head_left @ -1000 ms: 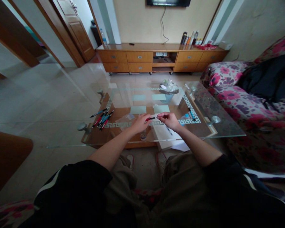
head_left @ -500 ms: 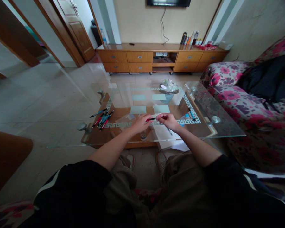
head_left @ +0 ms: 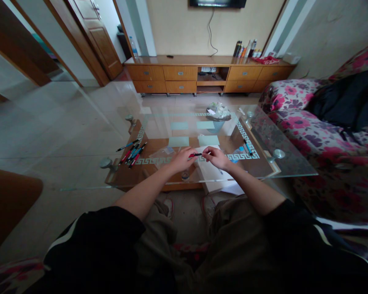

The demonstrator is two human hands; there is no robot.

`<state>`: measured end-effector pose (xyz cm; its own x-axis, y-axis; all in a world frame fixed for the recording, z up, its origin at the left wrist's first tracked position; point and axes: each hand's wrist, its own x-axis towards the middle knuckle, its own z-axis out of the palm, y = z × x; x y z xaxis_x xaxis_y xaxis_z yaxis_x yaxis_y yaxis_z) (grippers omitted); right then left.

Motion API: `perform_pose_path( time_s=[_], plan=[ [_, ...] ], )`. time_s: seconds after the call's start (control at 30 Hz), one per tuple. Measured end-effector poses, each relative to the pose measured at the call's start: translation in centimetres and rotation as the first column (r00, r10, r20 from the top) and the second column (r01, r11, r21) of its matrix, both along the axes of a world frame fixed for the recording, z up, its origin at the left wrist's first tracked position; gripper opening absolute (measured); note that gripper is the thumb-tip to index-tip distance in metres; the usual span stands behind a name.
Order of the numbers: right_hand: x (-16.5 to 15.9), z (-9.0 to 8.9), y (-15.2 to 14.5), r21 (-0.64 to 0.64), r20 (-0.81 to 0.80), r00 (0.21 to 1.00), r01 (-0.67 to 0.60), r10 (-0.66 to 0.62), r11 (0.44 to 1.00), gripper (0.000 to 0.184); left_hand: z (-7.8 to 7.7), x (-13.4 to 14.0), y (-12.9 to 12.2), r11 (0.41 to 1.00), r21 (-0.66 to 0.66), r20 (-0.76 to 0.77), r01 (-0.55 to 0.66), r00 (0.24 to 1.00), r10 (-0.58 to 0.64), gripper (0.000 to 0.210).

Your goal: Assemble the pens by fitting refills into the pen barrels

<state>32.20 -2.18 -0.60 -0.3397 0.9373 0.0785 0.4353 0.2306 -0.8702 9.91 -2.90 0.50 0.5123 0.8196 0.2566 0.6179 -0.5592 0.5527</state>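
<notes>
Above the glass table (head_left: 159,179), my left hand (head_left: 182,159) is closed around a red and black pen (head_left: 197,154), which lies roughly level. My right hand (head_left: 216,158) pinches the pen's black right end between thumb and fingers. Whether a small part sits in that pinch is too small to make out. A loose pile of red, blue and black pens (head_left: 133,154) rests on the glass to the left of my hands. On the right lies a blue and black pen (head_left: 247,148), apart from the pile.
Under the glass are a white box (head_left: 213,185) and a bottle with a blue cap (head_left: 239,153). A waste basket (head_left: 216,124) stands beyond the table. A flowered sofa (head_left: 290,116) borders the right side, and a low wooden cabinet (head_left: 180,73) lines the far wall.
My right hand has shifted very slightly, its fingers now a little closer round the pen's right end. The left hand and the pens on the table look the same.
</notes>
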Motion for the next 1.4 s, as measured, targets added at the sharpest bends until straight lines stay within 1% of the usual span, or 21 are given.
perform_pose_path(
  time_s=[0.07, 0.17, 0.2, 0.33, 0.4, 0.67, 0.83, 0.93, 1.2, 1.27, 1.3, 1.33, 1.4],
  plan=[
    [-0.04, 0.17, -0.02, 0.024, 0.036, 0.999, -0.002, 0.001, 1.000, 0.035, -0.05, -0.03, 0.04, 1.000, -0.005, -0.006, -0.004, 1.000, 0.004, 0.020],
    [-0.09, 0.35, -0.09, 0.050, 0.074, 0.997, -0.028, 0.024, 0.998, 0.045, -0.19, -0.08, 0.13, 1.000, 0.006, -0.020, -0.009, 1.000, 0.009, 0.020],
    [-0.11, 0.38, -0.12, 0.054, 0.070, 0.997, -0.028, 0.025, 0.998, 0.046, -0.25, -0.09, 0.17, 1.000, 0.012, -0.022, -0.007, 1.000, 0.007, 0.020],
    [-0.16, 0.46, -0.23, 0.063, 0.035, 0.999, -0.010, 0.008, 0.998, 0.035, -0.45, -0.06, 0.32, 1.000, 0.027, -0.022, 0.013, 1.000, -0.013, 0.022],
    [-0.13, 0.56, -0.26, 0.072, 0.046, 0.999, -0.017, 0.013, 0.997, 0.034, -0.52, 0.01, 0.36, 0.999, 0.025, -0.018, 0.021, 1.000, -0.021, 0.023],
    [-0.02, 1.01, -0.18, 0.115, 0.117, 0.993, 0.004, -0.018, 0.993, 0.050, -0.79, 0.28, 0.55, 0.998, 0.059, -0.006, 0.025, 1.000, -0.024, 0.027],
    [-0.16, 0.71, -0.09, 0.088, 0.092, 0.995, 0.025, -0.033, 0.996, 0.058, -0.69, 0.18, 0.83, 0.998, 0.051, 0.025, 0.020, 0.999, -0.021, 0.023],
    [-0.19, 0.44, 0.06, 0.081, 0.069, 0.997, 0.019, -0.025, 0.997, 0.062, -0.60, 0.10, 0.86, 0.999, 0.042, 0.012, 0.019, 1.000, -0.019, 0.024],
    [-0.39, 0.22, 0.26, 0.056, 0.012, 1.000, 0.008, -0.009, 0.998, 0.063, -0.57, 0.15, 0.84, 1.000, 0.025, 0.030, 0.007, 1.000, -0.007, 0.020],
    [-0.45, 0.30, 0.32, 0.043, -0.014, 0.999, 0.031, -0.031, 0.999, 0.062, -0.51, 0.20, 0.73, 1.000, 0.024, 0.052, 0.009, 0.999, -0.010, 0.020],
    [-0.43, 0.33, 0.37, 0.033, -0.025, 0.998, 0.062, -0.061, 0.998, 0.061, -0.45, 0.22, 0.64, 1.000, 0.024, 0.072, 0.014, 0.997, -0.015, 0.020],
    [-0.37, 0.33, 0.45, 0.021, -0.034, 0.994, 0.108, -0.108, 0.994, 0.060, -0.37, 0.25, 0.51, 0.999, 0.025, 0.095, 0.029, 0.995, -0.031, 0.024],
    [-0.12, 0.30, 0.62, 0.008, -0.040, 0.974, 0.225, -0.224, 0.974, 0.058, -0.18, 0.34, 0.22, 0.995, 0.033, 0.127, 0.093, 0.987, -0.097, 0.037]
  ],
)
